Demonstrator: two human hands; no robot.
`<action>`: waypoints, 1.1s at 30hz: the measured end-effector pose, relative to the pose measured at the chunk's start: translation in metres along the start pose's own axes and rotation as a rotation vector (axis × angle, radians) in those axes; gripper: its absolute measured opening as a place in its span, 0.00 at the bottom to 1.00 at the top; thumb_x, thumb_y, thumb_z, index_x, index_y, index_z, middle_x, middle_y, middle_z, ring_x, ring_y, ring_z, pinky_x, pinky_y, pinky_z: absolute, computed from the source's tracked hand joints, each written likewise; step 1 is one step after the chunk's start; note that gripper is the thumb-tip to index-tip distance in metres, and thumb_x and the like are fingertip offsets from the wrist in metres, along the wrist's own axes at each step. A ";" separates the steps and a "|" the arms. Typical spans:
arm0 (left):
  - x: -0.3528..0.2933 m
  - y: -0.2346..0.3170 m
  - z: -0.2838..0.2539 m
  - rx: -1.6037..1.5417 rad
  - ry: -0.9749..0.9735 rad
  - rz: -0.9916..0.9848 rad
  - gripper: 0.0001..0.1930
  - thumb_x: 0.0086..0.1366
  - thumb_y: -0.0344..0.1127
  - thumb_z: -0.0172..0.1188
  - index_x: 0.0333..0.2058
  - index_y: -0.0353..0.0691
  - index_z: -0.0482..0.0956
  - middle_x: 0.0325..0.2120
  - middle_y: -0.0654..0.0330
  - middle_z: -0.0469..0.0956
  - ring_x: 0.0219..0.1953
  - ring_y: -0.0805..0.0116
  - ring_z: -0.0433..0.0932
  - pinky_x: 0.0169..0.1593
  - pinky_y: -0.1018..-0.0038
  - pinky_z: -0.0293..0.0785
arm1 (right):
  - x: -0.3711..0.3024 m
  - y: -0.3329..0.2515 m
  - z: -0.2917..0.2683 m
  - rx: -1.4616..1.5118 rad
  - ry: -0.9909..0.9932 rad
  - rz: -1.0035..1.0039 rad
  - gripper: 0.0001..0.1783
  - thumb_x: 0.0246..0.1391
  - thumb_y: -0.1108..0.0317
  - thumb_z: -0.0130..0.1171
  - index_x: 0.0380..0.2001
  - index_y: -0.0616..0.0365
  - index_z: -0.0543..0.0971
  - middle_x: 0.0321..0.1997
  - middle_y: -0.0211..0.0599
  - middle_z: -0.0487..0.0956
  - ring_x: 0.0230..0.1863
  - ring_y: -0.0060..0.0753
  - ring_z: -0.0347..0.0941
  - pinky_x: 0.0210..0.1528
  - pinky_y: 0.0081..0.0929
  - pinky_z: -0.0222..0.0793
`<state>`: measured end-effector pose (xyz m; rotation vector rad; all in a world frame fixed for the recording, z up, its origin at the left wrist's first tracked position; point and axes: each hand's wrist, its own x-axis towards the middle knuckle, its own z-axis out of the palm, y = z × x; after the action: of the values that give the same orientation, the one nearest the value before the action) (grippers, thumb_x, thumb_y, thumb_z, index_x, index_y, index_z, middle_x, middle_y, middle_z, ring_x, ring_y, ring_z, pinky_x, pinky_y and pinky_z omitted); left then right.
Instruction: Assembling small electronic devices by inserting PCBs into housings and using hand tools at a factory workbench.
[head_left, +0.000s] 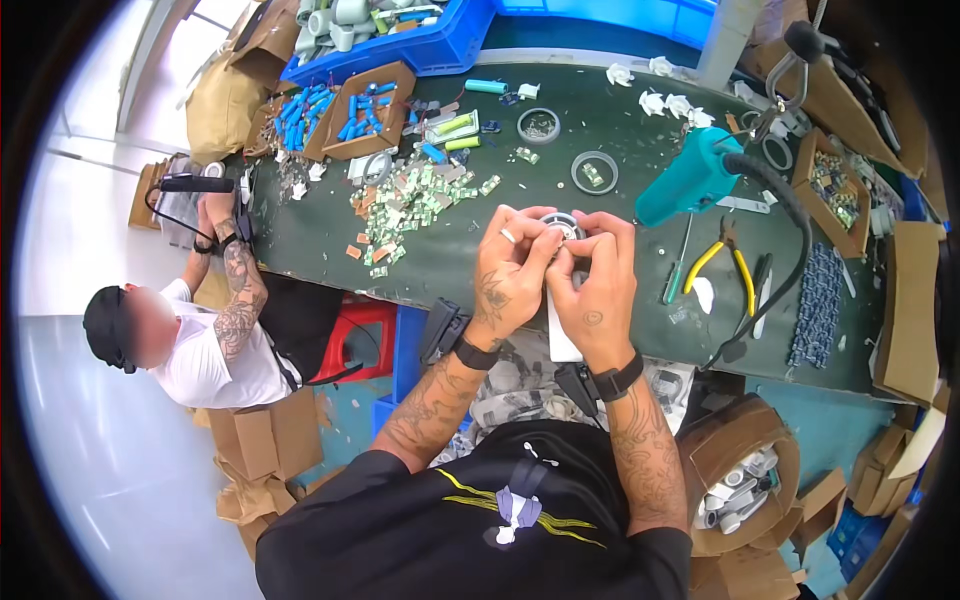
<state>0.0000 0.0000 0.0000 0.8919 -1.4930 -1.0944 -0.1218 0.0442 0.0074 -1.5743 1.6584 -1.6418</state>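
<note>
Close to the bench's near edge, both my hands are closed on one white device [563, 338] with a round grey-rimmed head and a straight white handle hanging down. My left hand [508, 268], with a ring on one finger, grips the head from its left side. From the other side my right hand [600, 290] pinches it, both thumbs pressed together at the head's middle. Fingers partly cover the head's inside, so any small part there cannot be made out. Just beyond the hands lies a grey ring [575, 172] with a small green circuit board inside it.
Left of my hands spreads a pile of green circuit boards [405, 205]. Boxes of blue cylindrical cells [366, 112] stand behind it. At right are a teal power tool [690, 175], a screwdriver [672, 283], yellow-handled pliers [740, 262] and tweezers [764, 295]. A co-worker [215, 340] works at far left.
</note>
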 end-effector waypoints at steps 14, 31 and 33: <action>0.001 0.004 -0.004 -0.108 0.001 -0.066 0.05 0.73 0.27 0.64 0.38 0.30 0.82 0.45 0.57 0.75 0.46 0.73 0.81 0.47 0.78 0.78 | 0.002 0.005 0.000 0.110 0.055 0.056 0.07 0.61 0.76 0.63 0.41 0.62 0.76 0.51 0.49 0.76 0.46 0.49 0.77 0.43 0.39 0.76; -0.001 -0.002 -0.021 0.261 0.071 0.110 0.04 0.68 0.29 0.68 0.36 0.35 0.85 0.38 0.57 0.75 0.43 0.65 0.78 0.44 0.74 0.74 | -0.007 -0.001 -0.073 -0.541 -0.012 -0.008 0.14 0.58 0.65 0.70 0.44 0.57 0.80 0.41 0.42 0.76 0.45 0.51 0.72 0.48 0.45 0.68; -0.002 0.001 -0.020 0.309 0.057 0.090 0.04 0.66 0.29 0.69 0.35 0.36 0.84 0.35 0.59 0.73 0.38 0.67 0.76 0.41 0.73 0.71 | -0.001 0.001 -0.092 -0.874 -0.063 0.032 0.16 0.58 0.60 0.71 0.43 0.57 0.80 0.40 0.41 0.75 0.43 0.49 0.71 0.46 0.44 0.67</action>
<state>0.0202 -0.0018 0.0015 1.0475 -1.6650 -0.7781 -0.1979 0.0900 0.0327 -1.8848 2.5262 -0.8358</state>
